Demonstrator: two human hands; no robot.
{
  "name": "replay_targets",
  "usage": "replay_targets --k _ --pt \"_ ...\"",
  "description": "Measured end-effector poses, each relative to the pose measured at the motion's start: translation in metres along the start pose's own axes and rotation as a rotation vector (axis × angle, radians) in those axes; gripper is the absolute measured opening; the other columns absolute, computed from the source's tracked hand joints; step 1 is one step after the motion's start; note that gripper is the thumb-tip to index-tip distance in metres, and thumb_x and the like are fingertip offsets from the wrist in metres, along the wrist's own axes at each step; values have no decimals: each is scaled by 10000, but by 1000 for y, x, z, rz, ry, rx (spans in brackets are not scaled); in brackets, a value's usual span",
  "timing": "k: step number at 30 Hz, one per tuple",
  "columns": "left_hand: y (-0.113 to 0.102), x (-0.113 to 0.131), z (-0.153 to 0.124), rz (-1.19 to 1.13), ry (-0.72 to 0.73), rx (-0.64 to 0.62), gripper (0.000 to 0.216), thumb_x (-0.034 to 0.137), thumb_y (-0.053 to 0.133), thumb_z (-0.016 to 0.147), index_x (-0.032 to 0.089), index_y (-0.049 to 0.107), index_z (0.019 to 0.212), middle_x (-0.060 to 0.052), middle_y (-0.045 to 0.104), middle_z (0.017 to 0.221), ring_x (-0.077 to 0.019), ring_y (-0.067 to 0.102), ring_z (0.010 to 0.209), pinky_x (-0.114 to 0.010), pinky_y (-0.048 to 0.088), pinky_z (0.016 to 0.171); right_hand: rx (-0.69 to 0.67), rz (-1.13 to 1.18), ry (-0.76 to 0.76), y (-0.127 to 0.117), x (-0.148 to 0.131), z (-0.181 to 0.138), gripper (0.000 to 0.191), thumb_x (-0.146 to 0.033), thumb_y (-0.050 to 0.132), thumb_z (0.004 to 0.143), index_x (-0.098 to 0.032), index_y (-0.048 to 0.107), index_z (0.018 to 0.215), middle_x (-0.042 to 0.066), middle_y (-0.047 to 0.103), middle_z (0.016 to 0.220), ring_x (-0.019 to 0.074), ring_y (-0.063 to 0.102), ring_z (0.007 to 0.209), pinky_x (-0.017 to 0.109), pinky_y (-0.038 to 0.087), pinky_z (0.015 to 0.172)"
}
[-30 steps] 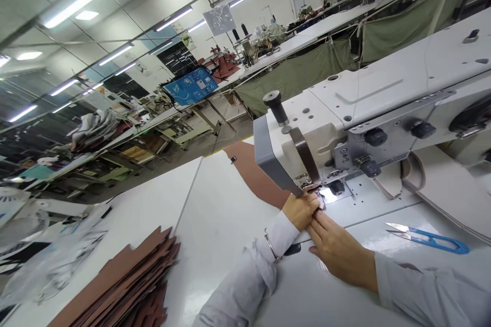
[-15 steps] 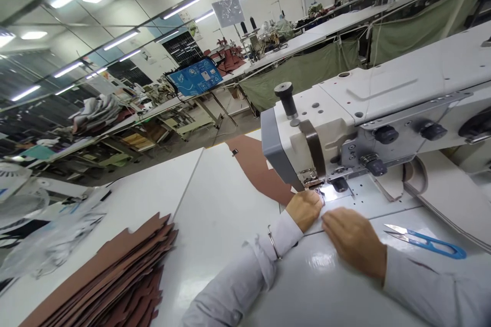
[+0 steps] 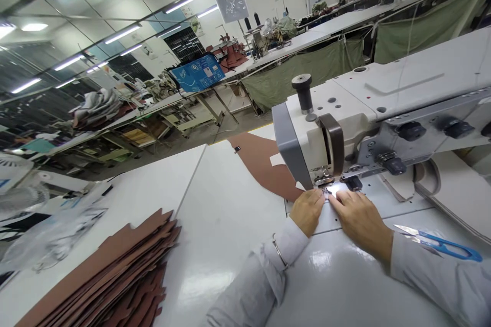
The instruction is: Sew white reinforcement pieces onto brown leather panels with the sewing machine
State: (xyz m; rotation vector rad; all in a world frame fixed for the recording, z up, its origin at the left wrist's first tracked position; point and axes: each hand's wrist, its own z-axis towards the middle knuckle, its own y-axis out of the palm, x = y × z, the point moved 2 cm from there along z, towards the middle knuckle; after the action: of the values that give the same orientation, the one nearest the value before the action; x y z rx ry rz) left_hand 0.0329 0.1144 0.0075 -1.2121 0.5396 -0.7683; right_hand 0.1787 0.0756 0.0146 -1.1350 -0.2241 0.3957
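Note:
My left hand rests curled on the white table right at the needle of the white sewing machine. Its fingers are pressed together on something small that I cannot make out. My right hand lies beside it, fingers stretched toward the lit needle plate, fingertips nearly touching the left hand. A brown cut piece runs away from the needle toward the far table edge. Both arms wear white sleeves, and a bracelet sits on the left wrist.
A stack of brown cut pieces lies at the near left of the table. Blue thread snips lie right of my right arm. A beige strap loops under the machine arm. Other work tables and machines fill the hall behind.
My right hand slid forward to the needle, beside the left hand. The view shifted a little, so the machine sits further right and lower.

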Motion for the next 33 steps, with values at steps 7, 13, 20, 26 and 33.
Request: replay_targets --k 7,13,20,26,33 --pt "-2 -3 12 68 -128 -104 315 -17 400 756 108 569 990 -90 637 954 -201 590 913 -331 518 820 75 90 20 -1 2 -2 265 -53 430 782 -144 605 960 64 531 848 178 417 769 298 292 695" --pt "-2 -2 11 62 -167 -87 373 -27 399 746 121 554 1052 -89 623 1018 -202 573 959 -328 516 820 102 97 11 -4 1 -2 268 -49 417 782 -145 609 942 69 536 855 185 419 783 297 295 700" --pt "4 -4 9 40 -155 -77 368 -19 382 756 111 547 1058 -102 617 1030 -205 567 952 -351 510 836 79 83 26 -3 0 -3 273 -49 408 801 -151 614 949 71 526 860 185 418 800 301 308 715" --pt "-6 -2 10 -11 -182 -106 321 24 427 748 123 564 1021 -98 614 1005 -203 554 944 -344 490 847 76 100 31 -3 2 -3 255 -71 414 827 -165 617 951 66 524 876 180 424 825 290 316 735" --pt "-33 -32 16 162 -244 -303 443 138 661 582 117 563 1014 -187 515 1168 -371 434 1100 -635 275 933 57 109 29 -6 3 -4 244 -89 412 845 -158 620 954 70 523 894 177 424 822 281 323 718"
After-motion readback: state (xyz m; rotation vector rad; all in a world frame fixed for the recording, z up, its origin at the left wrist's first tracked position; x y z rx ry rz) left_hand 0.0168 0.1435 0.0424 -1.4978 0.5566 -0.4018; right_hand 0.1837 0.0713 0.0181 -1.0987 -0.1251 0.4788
